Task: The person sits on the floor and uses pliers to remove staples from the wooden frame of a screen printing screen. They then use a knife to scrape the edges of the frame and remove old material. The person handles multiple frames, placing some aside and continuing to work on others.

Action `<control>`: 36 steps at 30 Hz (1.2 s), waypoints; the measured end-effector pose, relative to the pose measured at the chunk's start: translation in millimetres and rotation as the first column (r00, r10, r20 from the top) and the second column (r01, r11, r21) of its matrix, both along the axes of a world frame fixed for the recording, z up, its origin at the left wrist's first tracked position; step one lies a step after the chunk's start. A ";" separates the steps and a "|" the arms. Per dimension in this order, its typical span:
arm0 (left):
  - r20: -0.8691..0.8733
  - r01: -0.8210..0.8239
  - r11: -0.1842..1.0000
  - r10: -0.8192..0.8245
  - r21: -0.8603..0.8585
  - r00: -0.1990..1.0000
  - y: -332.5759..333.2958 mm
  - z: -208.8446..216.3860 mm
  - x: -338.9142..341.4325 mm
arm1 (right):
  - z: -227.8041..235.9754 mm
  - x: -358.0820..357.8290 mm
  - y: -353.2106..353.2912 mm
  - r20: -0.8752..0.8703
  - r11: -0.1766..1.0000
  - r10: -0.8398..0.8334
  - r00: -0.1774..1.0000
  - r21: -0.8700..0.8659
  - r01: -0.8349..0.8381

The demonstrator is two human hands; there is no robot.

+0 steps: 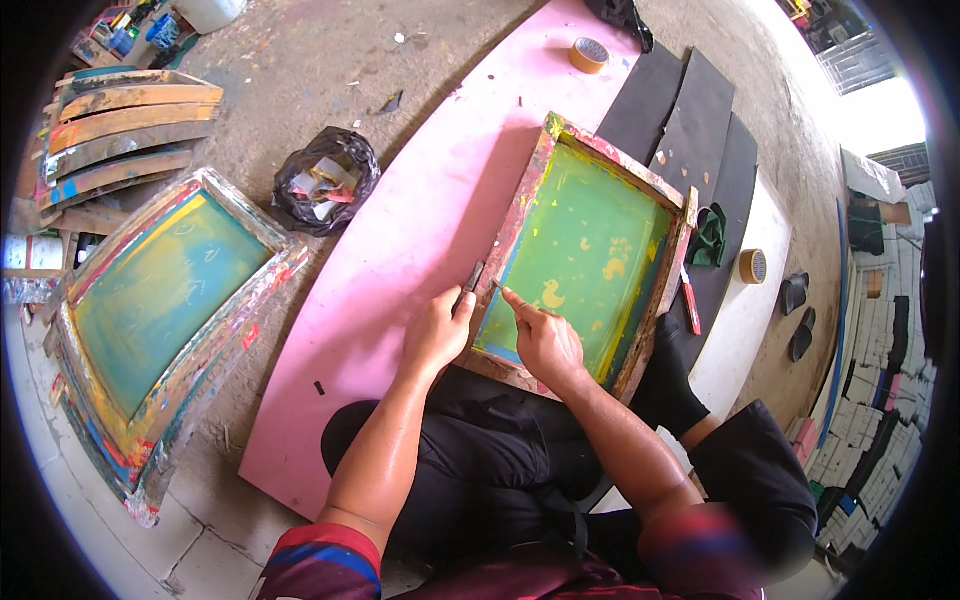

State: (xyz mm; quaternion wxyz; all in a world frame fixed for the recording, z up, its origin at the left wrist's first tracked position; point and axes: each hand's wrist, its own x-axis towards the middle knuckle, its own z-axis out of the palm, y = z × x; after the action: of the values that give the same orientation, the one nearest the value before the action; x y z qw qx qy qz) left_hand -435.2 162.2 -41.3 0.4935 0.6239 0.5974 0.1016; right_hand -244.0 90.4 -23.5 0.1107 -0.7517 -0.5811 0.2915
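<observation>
A wooden screen-printing frame (522, 206) with green mesh and small yellow duck shapes lies on a pink board (420, 220), its near edge by my lap. My left hand (436, 330) grips a small dark blade-like tool (472, 276) against the frame's left rail. My right hand (545, 338) rests on the mesh's near left corner, index finger and thumb pinched at the frame's inner edge; whether it holds anything I cannot tell.
A second, larger frame (160, 290) with teal-yellow mesh lies on the floor at left, wooden frames (130, 125) stacked behind it. A black bag of scraps (325, 180), two tape rolls (589, 54) (753, 266), black sheets (690, 130), a red cutter (690, 300), green cloth (711, 236).
</observation>
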 end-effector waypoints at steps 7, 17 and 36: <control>-0.050 0.012 1.000 -0.011 0.019 0.999 0.5 4.2 2.1 | 10.5 -7.9 -1.6 0.253 0.995 0.103 0.962 -0.030 -0.099; -0.030 0.012 0.999 -0.011 0.042 1.000 0.6 3.0 1.7 | 9.8 3.4 5.7 0.041 0.997 0.033 0.999 -0.073 -0.030; 0.034 -0.016 0.998 0.015 0.055 0.999 0.7 -2.0 0.8 | -16.1 31.3 21.9 -0.533 0.938 -0.287 0.796 -0.324 0.122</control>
State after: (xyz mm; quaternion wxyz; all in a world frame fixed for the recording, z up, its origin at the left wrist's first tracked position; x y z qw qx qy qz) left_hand -434.5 162.9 -43.3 0.4852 0.6309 0.5907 0.1325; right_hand -212.7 112.3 -39.7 0.2064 -0.6959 -0.3895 0.5669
